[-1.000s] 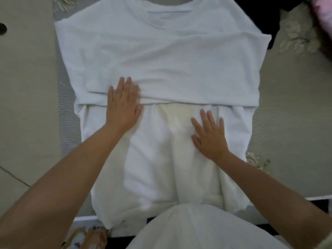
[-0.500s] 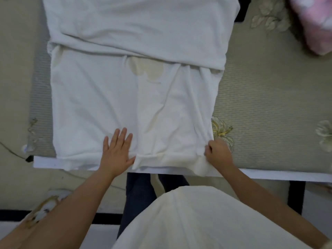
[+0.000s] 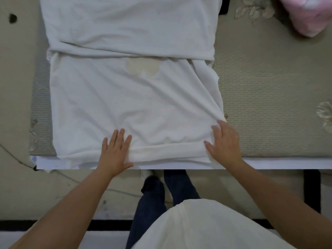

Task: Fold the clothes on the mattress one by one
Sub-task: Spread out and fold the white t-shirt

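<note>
A white T-shirt (image 3: 133, 97) lies spread on the mattress (image 3: 269, 97), its upper part folded down so a doubled band crosses its width; a pale yellowish stain sits just below that fold. The hem runs along the mattress's near edge, slightly overhanging the white bed frame (image 3: 280, 163). The left hand (image 3: 115, 150) rests flat on the hem, fingers straight and spread, holding nothing. The right hand (image 3: 225, 141) lies at the shirt's near right corner, fingers loosely extended over bunched cloth; whether it pinches the fabric cannot be told. To the right of the shirt the mattress surface is bare up to a pink bundle (image 3: 309, 13) at the far corner; to the shirt's left only a narrow strip of mattress shows. Half a second ago the right hand was curled, gripping that corner; now its fingers have opened. The left hand has stayed flat on the hem.
</note>
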Tool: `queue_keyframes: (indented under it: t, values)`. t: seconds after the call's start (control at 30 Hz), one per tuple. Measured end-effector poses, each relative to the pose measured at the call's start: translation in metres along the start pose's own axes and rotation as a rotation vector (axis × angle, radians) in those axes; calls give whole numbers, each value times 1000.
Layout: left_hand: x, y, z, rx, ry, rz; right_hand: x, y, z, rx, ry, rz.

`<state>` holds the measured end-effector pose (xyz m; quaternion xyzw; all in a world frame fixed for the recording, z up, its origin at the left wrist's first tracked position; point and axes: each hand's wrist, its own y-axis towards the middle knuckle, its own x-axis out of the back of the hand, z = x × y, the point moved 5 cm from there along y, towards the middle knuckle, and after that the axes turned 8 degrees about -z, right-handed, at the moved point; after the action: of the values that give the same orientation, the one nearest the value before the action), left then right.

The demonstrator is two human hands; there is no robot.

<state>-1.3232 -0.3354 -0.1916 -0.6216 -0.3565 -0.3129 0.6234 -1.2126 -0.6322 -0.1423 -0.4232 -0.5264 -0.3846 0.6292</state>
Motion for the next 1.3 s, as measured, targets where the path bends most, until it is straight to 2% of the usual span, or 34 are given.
queue_keyframes:
  t: [0.07, 0.17, 0.2, 0.27, 0.37, 0.4, 0.53, 0.6, 0.67, 0.83, 0.97, 1.07, 1.13, 1.3]
  values:
    - [3, -3, -4, -73, 22, -124, -17, -28, 17, 195, -110, 183]
    - [4, -4, -7, -92, -16, -282, -34, -51, -2, 259, -260, 348]
    - [0, -4, -4, -77, -36, -288, -35, -55, -8, 259, -304, 365]
    - [-14, -8, 2, -53, -86, -196, -39, -61, -17, 300, -360, 422]
    - [-23, -19, 12, -100, -109, -171, -44, -60, -30, 314, -392, 437]
    - [-24, -23, 16, -102, -117, -185, -39, -60, -32, 331, -398, 422]
    - [-29, -29, 25, -61, -63, -102, -9, -55, -47, 382, -404, 88]
    - [-25, -28, 19, -19, 19, -60, 4, -54, -48, 365, -357, -4]
    - [-16, -26, 6, 0, -31, -99, 18, -49, -35, 397, -329, -77]
    - [-7, -24, -48, -62, -56, -85, 66, -47, -21, 389, -83, -231]
    - [6, -16, -63, 64, -199, -205, 94, -49, -27, 340, 80, -253]
    - [18, -18, -58, -21, -306, -353, 105, -44, -28, 382, 93, -293]
    - [24, -23, -41, -37, -302, -392, 104, -39, -31, 374, 101, -258]
    - [28, -35, 41, 260, -334, -377, 81, -23, -21, 375, 0, -19]
